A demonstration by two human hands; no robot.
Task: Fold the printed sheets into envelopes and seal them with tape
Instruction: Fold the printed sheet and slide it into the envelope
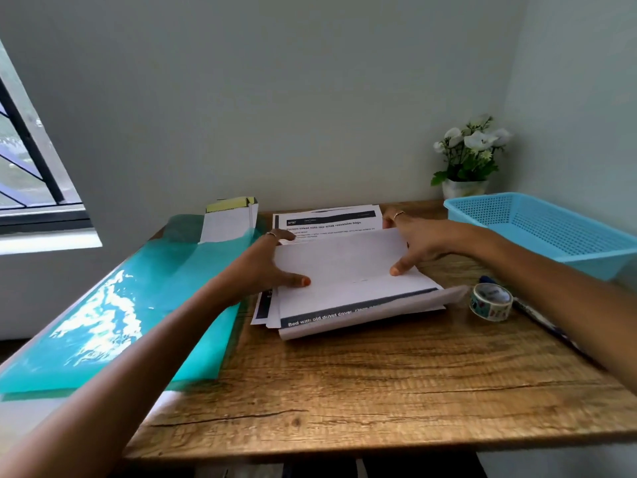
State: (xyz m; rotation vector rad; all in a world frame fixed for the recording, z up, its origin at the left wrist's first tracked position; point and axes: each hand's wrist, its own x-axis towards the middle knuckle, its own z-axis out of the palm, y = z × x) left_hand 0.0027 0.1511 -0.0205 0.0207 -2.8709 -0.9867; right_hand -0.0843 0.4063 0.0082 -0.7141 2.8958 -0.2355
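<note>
The wooden table (362,391) is seen nearest, bearing a stack of printed sheets (327,219). The top sheet (344,270) is folded over, blank white back upward, a dark printed band shown along its near edge. It is pinched at its sides by the left hand (265,267) and right hand (417,243). A tape roll (491,301) lies just beside it.

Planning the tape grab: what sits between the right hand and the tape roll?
Head view: only the folded sheet's right edge and bare wooden table separate the right hand from the tape roll.
</note>
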